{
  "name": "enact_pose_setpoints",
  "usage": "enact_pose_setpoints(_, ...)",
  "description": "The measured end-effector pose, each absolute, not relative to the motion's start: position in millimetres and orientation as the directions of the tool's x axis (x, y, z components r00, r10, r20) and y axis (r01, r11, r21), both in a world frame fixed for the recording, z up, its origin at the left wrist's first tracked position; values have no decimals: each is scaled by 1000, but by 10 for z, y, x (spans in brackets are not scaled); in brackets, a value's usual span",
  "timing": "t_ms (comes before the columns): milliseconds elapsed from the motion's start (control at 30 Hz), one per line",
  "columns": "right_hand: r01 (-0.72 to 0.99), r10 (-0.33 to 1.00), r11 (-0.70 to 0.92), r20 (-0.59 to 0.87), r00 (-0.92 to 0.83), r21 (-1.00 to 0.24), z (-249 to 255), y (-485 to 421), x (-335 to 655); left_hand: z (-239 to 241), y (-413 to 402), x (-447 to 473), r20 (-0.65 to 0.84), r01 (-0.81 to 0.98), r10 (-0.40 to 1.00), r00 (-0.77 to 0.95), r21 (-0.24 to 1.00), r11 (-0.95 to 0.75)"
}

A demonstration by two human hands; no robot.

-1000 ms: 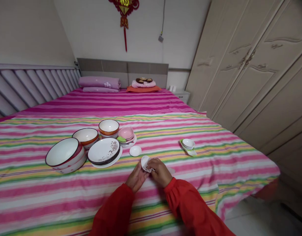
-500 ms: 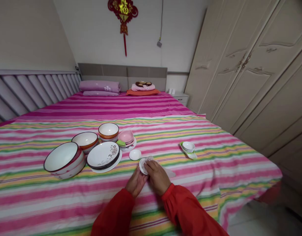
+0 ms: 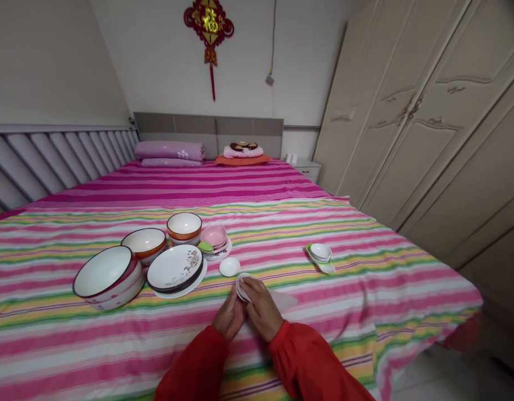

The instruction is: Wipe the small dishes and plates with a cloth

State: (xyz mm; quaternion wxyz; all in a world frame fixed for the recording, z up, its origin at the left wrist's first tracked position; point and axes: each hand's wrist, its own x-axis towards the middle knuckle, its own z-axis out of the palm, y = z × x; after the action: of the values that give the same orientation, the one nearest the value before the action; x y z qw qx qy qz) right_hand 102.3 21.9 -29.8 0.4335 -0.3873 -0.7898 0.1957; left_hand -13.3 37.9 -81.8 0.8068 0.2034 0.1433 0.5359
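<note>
A small white dish (image 3: 239, 287) is gripped at its left side by my left hand (image 3: 231, 315). Over the same dish, my right hand (image 3: 261, 305) presses a thin whitish cloth (image 3: 284, 301) into the bowl of it, and the cloth's loose end trails to the right. My fingers cover much of the dish. Another small white dish (image 3: 229, 267) lies just beyond my hands. To its left sit pink bowls (image 3: 214, 236) on small plates, with a green piece (image 3: 205, 246) beside them.
Patterned plates (image 3: 175, 268) are stacked at left, with large bowls (image 3: 107, 275), medium bowls (image 3: 144, 242) and smaller bowls (image 3: 184, 225) around them. At right, small white dishes (image 3: 321, 252) rest on a green-and-white dish (image 3: 326, 268). Everything lies on a striped sheet (image 3: 391, 278) over the bed.
My right hand has shifted slightly left and down over the dish, and its fingers now cover more of the cloth. The camera view has tilted a little upward.
</note>
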Motion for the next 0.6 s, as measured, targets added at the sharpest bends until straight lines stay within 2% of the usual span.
enact_pose_setpoints(100,515,786,606,557,-268,-607,-348,252,1056,-827,386,-135,-11,-805,914,405,469,363)
enact_pose_setpoints(233,514,768,600,622,-155,-613,-326,229,1079,-823,381,-131,20,-804,909,417,474,358)
enact_pose_setpoints(400,448,661,741,664,-351,-501,-269,205,1010,-817,362,-110,48,-815,933,358,504,287)
enact_pose_setpoints(600,558,713,663,648,-268,-499,-349,359,1066,-826,363,-126,24,-811,916,400,475,342)
